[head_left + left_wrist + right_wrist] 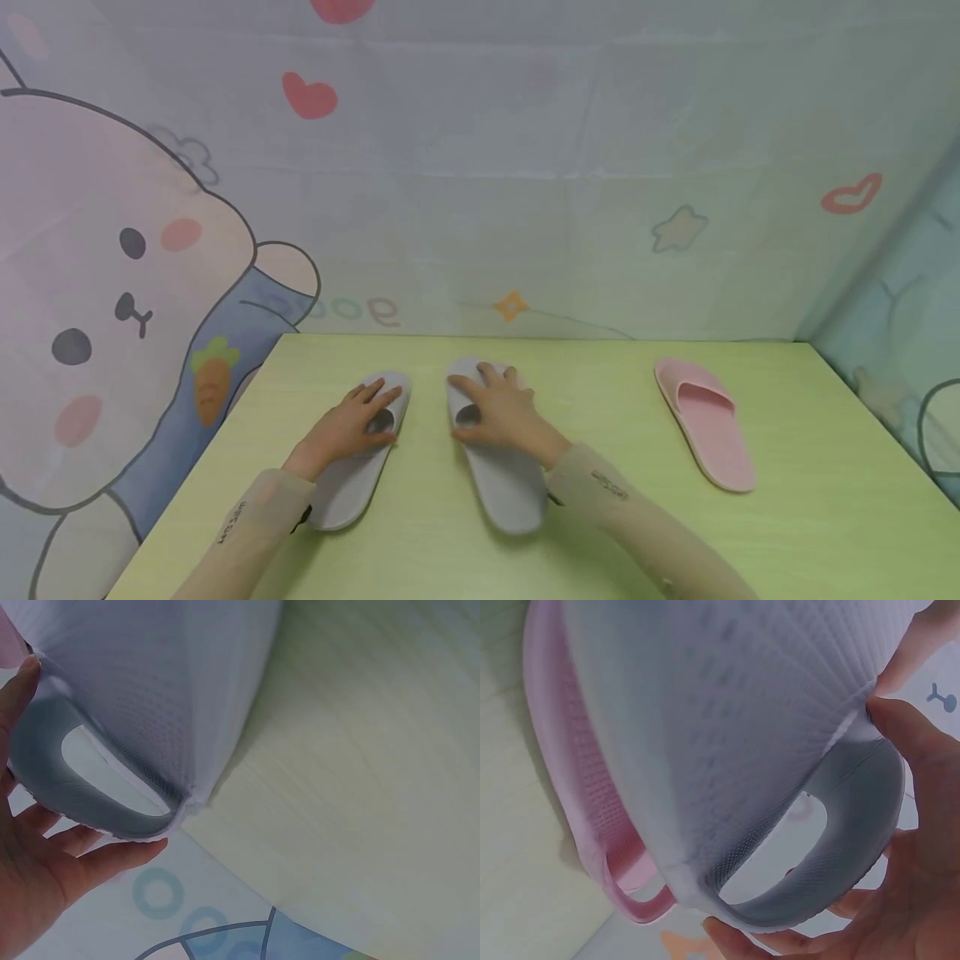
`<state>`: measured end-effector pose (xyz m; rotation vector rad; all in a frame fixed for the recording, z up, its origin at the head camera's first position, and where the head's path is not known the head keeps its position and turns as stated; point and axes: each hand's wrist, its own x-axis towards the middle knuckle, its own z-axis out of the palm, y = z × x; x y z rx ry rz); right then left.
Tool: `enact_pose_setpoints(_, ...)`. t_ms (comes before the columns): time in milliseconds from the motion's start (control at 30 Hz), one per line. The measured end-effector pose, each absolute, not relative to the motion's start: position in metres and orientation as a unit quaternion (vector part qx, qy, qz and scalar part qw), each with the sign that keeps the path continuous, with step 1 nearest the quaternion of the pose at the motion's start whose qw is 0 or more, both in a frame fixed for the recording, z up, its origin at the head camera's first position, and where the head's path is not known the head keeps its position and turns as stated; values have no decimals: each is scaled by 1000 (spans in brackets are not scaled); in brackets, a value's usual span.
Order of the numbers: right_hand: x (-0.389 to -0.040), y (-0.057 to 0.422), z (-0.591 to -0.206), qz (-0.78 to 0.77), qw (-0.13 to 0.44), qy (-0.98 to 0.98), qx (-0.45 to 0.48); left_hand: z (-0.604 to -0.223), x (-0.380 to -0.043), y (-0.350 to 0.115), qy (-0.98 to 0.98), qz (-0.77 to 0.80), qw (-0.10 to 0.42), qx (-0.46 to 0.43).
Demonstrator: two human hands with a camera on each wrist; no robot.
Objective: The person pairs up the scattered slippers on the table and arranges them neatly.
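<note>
Two light grey slippers appear in the head view, toes pointing to the back. My left hand (347, 427) lies across the strap of the left grey slipper (347, 492), gripping its sides between thumb and fingers. The right grey slipper (512, 493) is gripped the same way by my right hand (512, 414). In the left wrist view the thumb is at one end of the strap (45, 765), the fingers curl over the other. In the right wrist view the strap (870, 802) arches open between thumb and fingers. Whether the soles touch the table I cannot tell.
A pink slipper (716, 437) lies on the table (600, 533) to the right, toe toward the back. Behind the table hangs a printed cloth (480, 208) with a cartoon animal and hearts. Another cloth side borders the table at right.
</note>
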<state>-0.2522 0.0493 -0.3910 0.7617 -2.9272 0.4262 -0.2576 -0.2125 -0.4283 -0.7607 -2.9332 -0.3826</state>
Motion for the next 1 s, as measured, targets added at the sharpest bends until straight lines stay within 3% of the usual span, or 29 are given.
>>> enact_pose_setpoints(433, -255, 32, -390, 112, 33, -963, 242, -432, -257, -213, -966, -49, 85, -238)
enact_pose_setpoints(1000, -254, 9, -392, 98, 28, -963, 250, -436, -259, -215, -946, 23, 175, -273)
